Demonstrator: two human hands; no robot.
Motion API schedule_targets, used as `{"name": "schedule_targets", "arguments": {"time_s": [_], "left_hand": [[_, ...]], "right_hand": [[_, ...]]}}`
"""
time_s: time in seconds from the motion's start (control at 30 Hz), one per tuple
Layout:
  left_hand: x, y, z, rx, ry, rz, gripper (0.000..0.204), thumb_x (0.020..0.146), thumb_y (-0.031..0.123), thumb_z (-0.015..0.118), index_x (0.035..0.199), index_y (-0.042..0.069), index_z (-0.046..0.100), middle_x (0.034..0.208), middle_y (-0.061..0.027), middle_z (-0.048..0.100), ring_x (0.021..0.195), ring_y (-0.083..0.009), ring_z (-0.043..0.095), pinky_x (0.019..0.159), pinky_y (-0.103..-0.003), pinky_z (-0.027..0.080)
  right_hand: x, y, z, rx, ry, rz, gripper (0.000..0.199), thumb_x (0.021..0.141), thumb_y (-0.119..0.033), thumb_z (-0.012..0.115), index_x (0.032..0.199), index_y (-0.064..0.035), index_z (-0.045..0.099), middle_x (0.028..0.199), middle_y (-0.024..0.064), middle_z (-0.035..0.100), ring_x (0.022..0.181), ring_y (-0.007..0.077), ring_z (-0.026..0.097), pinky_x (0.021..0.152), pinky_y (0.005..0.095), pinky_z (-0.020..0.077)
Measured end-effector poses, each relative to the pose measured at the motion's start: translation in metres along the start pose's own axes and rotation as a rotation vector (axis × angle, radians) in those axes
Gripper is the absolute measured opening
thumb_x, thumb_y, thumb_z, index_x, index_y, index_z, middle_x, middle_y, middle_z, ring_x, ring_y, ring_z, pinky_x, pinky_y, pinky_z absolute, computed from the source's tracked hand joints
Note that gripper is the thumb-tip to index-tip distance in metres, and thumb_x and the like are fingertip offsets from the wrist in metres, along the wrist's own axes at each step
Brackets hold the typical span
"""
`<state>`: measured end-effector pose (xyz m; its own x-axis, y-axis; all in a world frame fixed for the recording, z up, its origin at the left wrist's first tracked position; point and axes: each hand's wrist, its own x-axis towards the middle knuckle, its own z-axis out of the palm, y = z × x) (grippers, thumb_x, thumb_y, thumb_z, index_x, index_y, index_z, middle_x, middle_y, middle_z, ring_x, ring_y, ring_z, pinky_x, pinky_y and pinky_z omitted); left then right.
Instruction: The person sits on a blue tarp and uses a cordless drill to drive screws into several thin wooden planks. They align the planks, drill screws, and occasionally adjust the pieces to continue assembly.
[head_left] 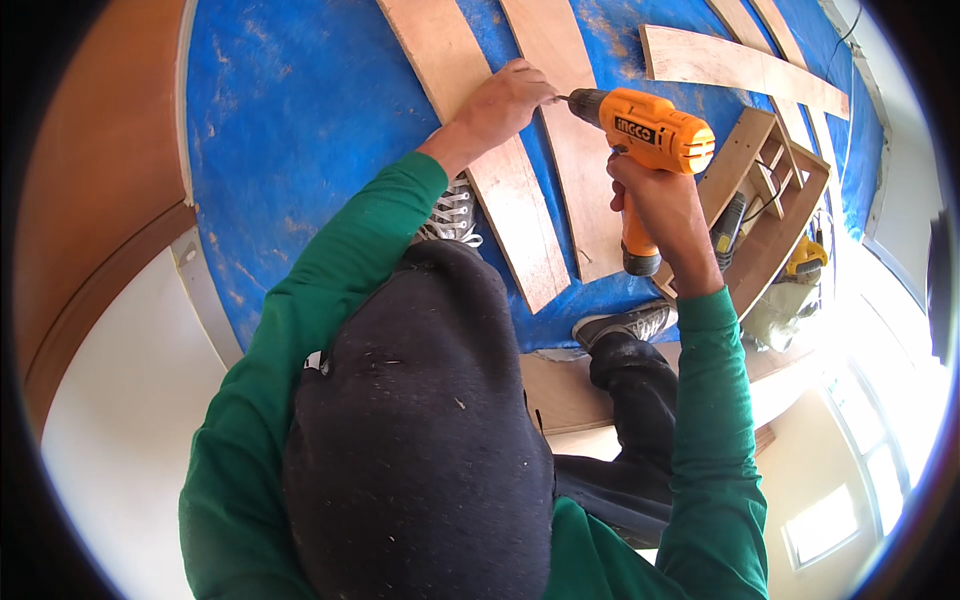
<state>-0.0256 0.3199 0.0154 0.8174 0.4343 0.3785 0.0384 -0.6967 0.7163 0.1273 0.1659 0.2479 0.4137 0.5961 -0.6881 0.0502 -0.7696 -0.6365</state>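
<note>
Blue sheet: a scuffed blue covering (pixel 300 130) spread across the floor, dusted with pale debris.
Planks: two long, light-brown wooden boards (pixel 580 180) lie side by side, a blue gap between; more boards lie at upper right.
Box: an open light-brown wooden box (pixel 743 150), right of the drill, with a dark power tool (pixel 727 228) inside.
Drill: an orange-and-black pistol-shaped drill (pixel 665 130), held sideways, nose pointing left over the right-hand plank.
Right hand: the bare right hand (pixel 655 200) wraps closed around the drill's grip.
Left hand: the bare left hand (pixel 508 100) brings its fingertips together at the bit's tip; cannot tell what they pinch.
Bit: a thin dark bit (pixel 563 97) at the drill's nose.
</note>
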Motion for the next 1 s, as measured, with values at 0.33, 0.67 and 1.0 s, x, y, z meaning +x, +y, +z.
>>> {"name": "schedule_targets", "arguments": {"time_s": [0.33,0.67,1.0], "left_hand": [[0.000,0.000,0.000,-0.041,0.043,0.015,0.024,0.088,-0.005,0.076,0.110,0.004,0.080,0.104,-0.0077,0.078,0.109,-0.0317,0.069,0.103,-0.042,0.056],[-0.001,0.000,0.004,0.039,-0.002,-0.003,0.020,0.091,-0.002,0.076,0.109,0.004,0.081,0.103,-0.0074,0.078,0.109,-0.0282,0.070,0.107,-0.040,0.054],[-0.002,-0.001,0.006,0.050,0.008,0.000,0.022,0.088,-0.006,0.075,0.108,0.002,0.082,0.104,-0.0068,0.080,0.106,-0.0262,0.072,0.108,-0.037,0.055]], "right_hand": [[0.002,-0.006,-0.001,-0.046,0.017,0.028,0.032,0.094,-0.014,0.070,0.120,0.0038,0.069,0.083,0.0049,0.067,0.067,0.0155,0.068,0.066,0.0337,0.0587],[0.003,0.003,0.000,0.035,0.029,0.026,0.035,0.095,-0.014,0.074,0.126,0.0014,0.071,0.100,0.0063,0.071,0.073,0.0147,0.067,0.066,0.0335,0.0580],[0.002,0.004,-0.002,0.057,0.013,-0.011,0.036,0.095,-0.014,0.073,0.128,0.0027,0.070,0.100,0.0068,0.070,0.073,0.0147,0.067,0.065,0.0328,0.0576]]}}
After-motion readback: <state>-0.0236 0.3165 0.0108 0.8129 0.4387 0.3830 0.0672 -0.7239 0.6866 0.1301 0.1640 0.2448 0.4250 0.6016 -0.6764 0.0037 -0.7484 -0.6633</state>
